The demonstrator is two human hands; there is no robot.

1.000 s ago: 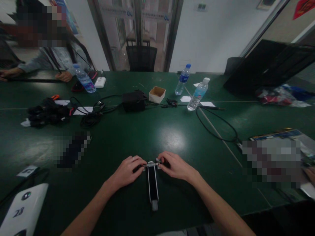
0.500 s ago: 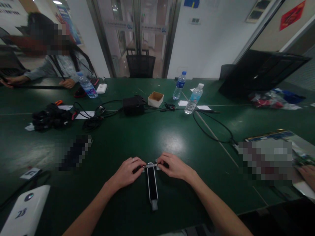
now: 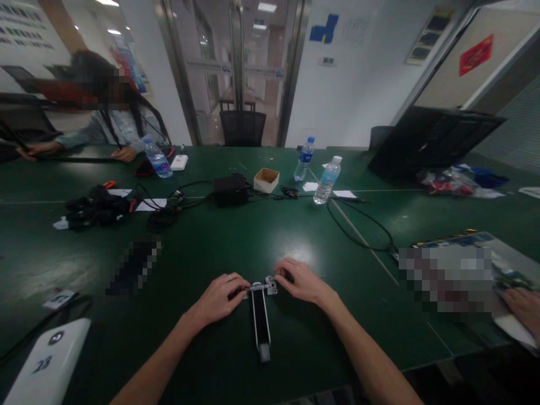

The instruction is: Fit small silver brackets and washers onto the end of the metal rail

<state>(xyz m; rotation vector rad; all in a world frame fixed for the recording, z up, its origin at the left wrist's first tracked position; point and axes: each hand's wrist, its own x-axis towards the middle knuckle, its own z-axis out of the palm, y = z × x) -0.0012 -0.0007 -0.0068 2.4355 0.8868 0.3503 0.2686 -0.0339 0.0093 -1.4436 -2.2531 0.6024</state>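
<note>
A long narrow object point(image 3: 261, 320) with a black face, pale side rims and a grey lower end lies on the table, pointing towards me. Across its far end runs a metal bracket point(image 3: 271, 286), whose right-hand plate shows holes. My left hand point(image 3: 221, 295) pinches the bracket's left end between thumb and fingers, hiding that end. Beside the right plate, my right hand point(image 3: 301, 280) has thumb and fingers drawn together at the plate's outer edge. Whether something small sits in those fingertips I cannot make out.
Water bottles point(image 3: 327, 181), a small open box point(image 3: 266, 180), a black adapter point(image 3: 230, 189) and cables lie farther back. At the left is a white device point(image 3: 48, 360) marked 28. A co-worker's hand point(image 3: 523, 309) rests by a circuit board at the right; another person sits back left.
My right hand has shifted slightly right and away from the bracket, baring its holed plate. My left hand keeps its pinch. The camera view has tilted up a little.
</note>
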